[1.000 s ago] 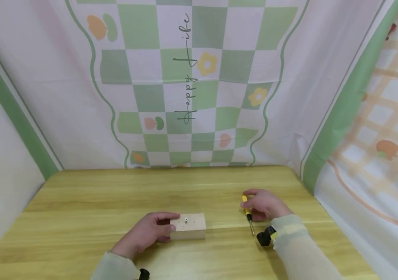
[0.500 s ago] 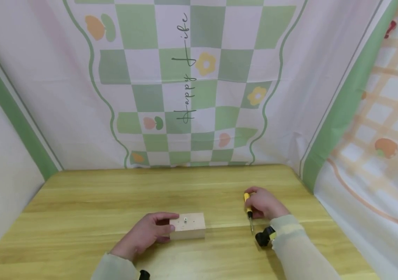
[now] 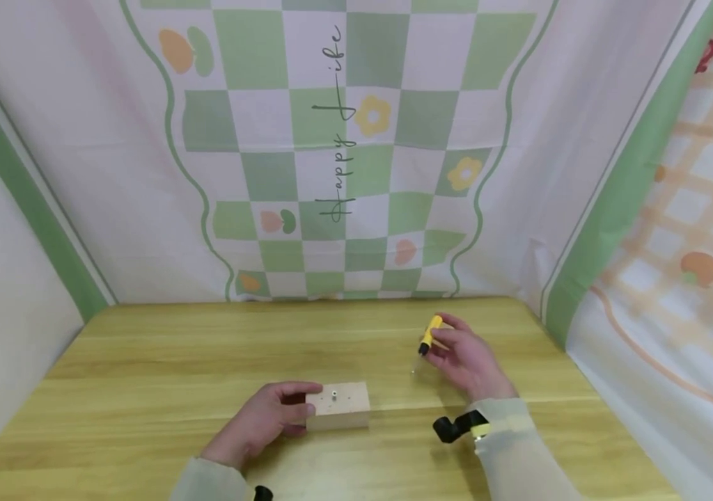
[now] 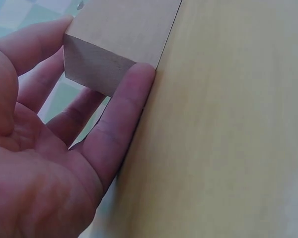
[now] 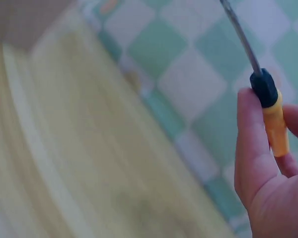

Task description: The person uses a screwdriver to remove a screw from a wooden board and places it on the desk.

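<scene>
Starting on the left, here's the left hand (image 3: 269,416), its fingers gripping the left end of a pale wooden block (image 3: 347,419). The block lies flat on the worktop (image 3: 175,355), roughly midway between the left and right edges and well in from the far edge. Up on its top face stands a small silver screw (image 3: 334,395), with little holes around it. Across to the right, nearer the right edge, comes the yellow screwdriver (image 3: 430,335): fingers and thumb of the right hand (image 3: 471,358) pinch its handle, black collar below, metal shaft slanting down toward the block, well apart from it. Beyond the far edge hangs a green-and-white checked cloth (image 3: 312,170) reading "Happy Life".
</scene>
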A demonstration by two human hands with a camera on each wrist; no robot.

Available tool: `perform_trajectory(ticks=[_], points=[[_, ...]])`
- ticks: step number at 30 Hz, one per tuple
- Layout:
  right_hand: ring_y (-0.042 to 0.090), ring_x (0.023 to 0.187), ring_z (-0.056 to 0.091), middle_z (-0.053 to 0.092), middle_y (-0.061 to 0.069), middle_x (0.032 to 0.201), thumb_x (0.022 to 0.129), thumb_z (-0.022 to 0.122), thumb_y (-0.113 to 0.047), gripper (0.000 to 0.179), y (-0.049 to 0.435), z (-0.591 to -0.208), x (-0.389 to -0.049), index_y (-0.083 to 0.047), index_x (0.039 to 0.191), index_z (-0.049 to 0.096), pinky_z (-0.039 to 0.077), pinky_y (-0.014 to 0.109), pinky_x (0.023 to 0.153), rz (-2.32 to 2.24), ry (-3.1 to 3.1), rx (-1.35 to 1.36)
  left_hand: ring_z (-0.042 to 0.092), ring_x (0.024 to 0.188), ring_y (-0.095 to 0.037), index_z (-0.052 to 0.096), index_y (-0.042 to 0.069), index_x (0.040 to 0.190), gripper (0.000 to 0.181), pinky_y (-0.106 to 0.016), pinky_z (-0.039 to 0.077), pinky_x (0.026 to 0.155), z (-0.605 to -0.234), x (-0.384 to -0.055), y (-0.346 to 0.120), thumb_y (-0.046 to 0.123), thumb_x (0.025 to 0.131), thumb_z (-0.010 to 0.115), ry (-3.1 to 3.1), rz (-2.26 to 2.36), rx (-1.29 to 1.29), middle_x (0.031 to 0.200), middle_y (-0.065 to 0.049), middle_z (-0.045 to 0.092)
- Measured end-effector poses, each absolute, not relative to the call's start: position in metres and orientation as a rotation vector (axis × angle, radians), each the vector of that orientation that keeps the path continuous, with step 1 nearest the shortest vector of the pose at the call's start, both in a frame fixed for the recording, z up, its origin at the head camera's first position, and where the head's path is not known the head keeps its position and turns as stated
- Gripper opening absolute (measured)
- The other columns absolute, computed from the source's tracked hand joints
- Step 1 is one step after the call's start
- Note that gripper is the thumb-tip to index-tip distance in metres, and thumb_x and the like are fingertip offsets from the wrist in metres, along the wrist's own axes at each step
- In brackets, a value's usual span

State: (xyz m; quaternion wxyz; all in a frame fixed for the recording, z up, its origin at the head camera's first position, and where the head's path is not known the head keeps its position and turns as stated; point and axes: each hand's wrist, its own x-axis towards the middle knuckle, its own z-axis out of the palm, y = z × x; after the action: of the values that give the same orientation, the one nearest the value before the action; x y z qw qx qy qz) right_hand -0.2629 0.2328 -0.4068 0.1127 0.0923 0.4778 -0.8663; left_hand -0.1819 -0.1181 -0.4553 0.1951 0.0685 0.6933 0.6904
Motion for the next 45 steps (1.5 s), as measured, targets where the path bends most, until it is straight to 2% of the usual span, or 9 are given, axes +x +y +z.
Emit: perform_trajectory(ticks=[4,8,11,14,18,23,39,45], points=[[0.026,0.091,0.062,0.047,0.013,0.113,0.098,0.052,0.009,0.04,0.207,-0.388,-0.253,-0.016,0.129,0.045,0.056,0.038,0.084,-2.567,1.437,0.197,0.062,0.098,-0.028,0.066,0.005,0.129,0.039,-0.041,0.058,0.08,-0.457,-0.183,-0.118,0.009,0.09,0.073,1.929,1.94,0.198,0.123,-0.014,0.059],[0.032,0.092,0.067,0.058,0.011,0.102,0.097,0.056,0.008,0.039,0.185,-0.371,-0.241,-0.012,0.128,0.046,0.057,0.044,0.084,-2.548,1.606,0.075,0.062,0.099,-0.027,0.066,0.005,0.129,0.039,-0.041,0.058,0.08,-0.457,-0.184,-0.118,0.01,0.09,0.073,1.918,1.941,0.198,0.123,-0.014,0.059],[0.037,0.095,0.068,0.061,0.013,0.102,0.095,0.058,0.008,0.041,0.168,-0.362,-0.231,-0.009,0.131,0.047,0.058,0.047,0.081,-2.508,1.813,-0.012,0.062,0.1,-0.027,0.066,0.005,0.129,0.039,-0.041,0.058,0.081,-0.456,-0.184,-0.117,0.01,0.09,0.073,1.923,1.94,0.196,0.124,-0.015,0.059],[0.038,0.093,0.068,0.059,0.02,0.109,0.093,0.062,0.009,0.043,0.151,-0.355,-0.221,-0.008,0.131,0.05,0.059,0.047,0.077,-2.444,2.032,-0.095,0.062,0.1,-0.028,0.065,0.004,0.129,0.04,-0.042,0.058,0.081,-0.455,-0.183,-0.117,0.008,0.09,0.073,1.925,1.946,0.194,0.125,-0.015,0.058],[0.035,0.087,0.068,0.057,0.025,0.114,0.09,0.066,0.009,0.043,0.129,-0.352,-0.209,-0.009,0.127,0.056,0.06,0.045,0.073,-2.365,2.253,-0.216,0.062,0.099,-0.028,0.065,0.003,0.13,0.041,-0.042,0.058,0.08,-0.453,-0.183,-0.118,0.007,0.09,0.072,1.934,1.952,0.188,0.125,-0.016,0.059],[0.03,0.089,0.068,0.058,0.017,0.112,0.09,0.069,0.006,0.039,0.108,-0.359,-0.201,-0.01,0.124,0.06,0.06,0.038,0.073,-2.264,2.442,-0.344,0.062,0.1,-0.027,0.065,0.004,0.13,0.041,-0.042,0.058,0.08,-0.453,-0.183,-0.121,0.008,0.09,0.073,1.954,1.941,0.176,0.132,-0.02,0.056],[0.023,0.092,0.067,0.061,0.01,0.113,0.092,0.071,-0.001,0.036,0.093,-0.376,-0.19,-0.015,0.124,0.062,0.059,0.03,0.075,-2.058,2.693,-0.584,0.061,0.104,-0.028,0.066,0.007,0.13,0.04,-0.043,0.058,0.082,-0.457,-0.187,-0.12,0.01,0.09,0.073,1.931,1.927,0.158,0.14,-0.02,0.05],[0.019,0.087,0.067,0.064,0.004,0.104,0.089,0.078,-0.014,0.036,0.09,-0.376,-0.187,-0.011,0.121,0.063,0.058,0.027,0.071,-1.911,2.876,-0.716,0.061,0.104,-0.027,0.067,0.005,0.128,0.038,-0.043,0.058,0.082,-0.458,-0.186,-0.12,0.009,0.091,0.073,1.918,1.946,0.182,0.14,-0.019,0.05]])
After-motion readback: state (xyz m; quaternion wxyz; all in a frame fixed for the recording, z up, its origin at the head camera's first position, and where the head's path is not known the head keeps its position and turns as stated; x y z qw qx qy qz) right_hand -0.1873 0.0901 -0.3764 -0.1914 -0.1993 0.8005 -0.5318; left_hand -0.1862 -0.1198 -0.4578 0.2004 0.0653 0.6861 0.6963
